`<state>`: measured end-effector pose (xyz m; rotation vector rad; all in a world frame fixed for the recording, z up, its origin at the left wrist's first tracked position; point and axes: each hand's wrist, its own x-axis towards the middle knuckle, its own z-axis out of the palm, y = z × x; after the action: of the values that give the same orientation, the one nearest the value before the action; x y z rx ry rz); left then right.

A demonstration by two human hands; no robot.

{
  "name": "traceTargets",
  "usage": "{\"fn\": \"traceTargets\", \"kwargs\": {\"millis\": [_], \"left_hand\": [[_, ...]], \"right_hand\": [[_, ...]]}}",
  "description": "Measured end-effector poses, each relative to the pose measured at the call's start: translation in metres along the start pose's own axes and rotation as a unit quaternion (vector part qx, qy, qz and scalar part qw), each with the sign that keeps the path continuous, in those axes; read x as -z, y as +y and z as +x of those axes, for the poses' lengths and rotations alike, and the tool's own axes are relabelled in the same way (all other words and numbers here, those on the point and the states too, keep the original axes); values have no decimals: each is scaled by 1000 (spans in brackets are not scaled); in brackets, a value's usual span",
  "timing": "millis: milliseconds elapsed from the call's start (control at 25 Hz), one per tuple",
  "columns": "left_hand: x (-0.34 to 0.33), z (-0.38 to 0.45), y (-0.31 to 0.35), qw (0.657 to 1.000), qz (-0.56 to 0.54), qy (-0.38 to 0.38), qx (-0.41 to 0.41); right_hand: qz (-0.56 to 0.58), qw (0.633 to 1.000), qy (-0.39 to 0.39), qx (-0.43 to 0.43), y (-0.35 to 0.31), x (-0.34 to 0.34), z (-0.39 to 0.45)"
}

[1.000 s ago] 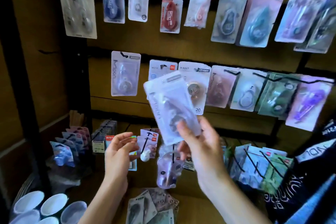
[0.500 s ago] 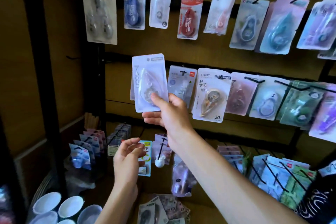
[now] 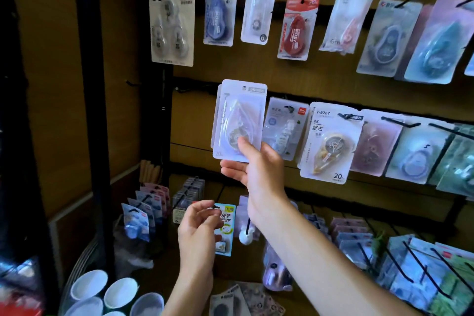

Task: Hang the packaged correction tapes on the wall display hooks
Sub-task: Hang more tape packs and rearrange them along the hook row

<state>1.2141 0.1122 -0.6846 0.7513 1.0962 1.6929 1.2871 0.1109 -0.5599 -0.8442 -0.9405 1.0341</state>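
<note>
Now the right hand (image 3: 256, 169) holds one packaged correction tape (image 3: 238, 120) up against the wall display's middle row.

Its grip pinches the pack's lower edge, thumb on the front, fingers behind; the pack stands upright at the row's left end, overlapping another pale pack behind it and just beside the grey-blue pack (image 3: 284, 128). Whether its hole sits on a hook I cannot tell. Lower down, the left hand (image 3: 198, 231) hangs with fingers loosely curled, gripping nothing. Seven hanging packs show in the top row, starting with a three-tape pack (image 3: 170, 20). Four white cups (image 3: 88, 285) are visible at bottom left.
</note>
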Motion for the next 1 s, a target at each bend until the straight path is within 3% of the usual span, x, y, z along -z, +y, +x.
{"fn": "traceTargets", "kwargs": {"millis": [280, 640, 760, 880, 1000], "left_hand": [[2, -2, 3, 1000, 2, -10, 2], [11, -1, 0, 1000, 17, -7, 17], [16, 4, 3, 1000, 13, -10, 18], [22, 8, 4, 1000, 16, -15, 20], [30, 12, -9, 998, 45, -22, 34]], "right_hand": [[-29, 999, -6, 23, 4, -6, -4], [-86, 990, 59, -95, 13, -13, 68], [-70, 984, 40, -160, 20, -8, 79], [-94, 979, 23, -181, 33, 11, 59], [-100, 986, 30, -133, 62, 53, 7]]}}
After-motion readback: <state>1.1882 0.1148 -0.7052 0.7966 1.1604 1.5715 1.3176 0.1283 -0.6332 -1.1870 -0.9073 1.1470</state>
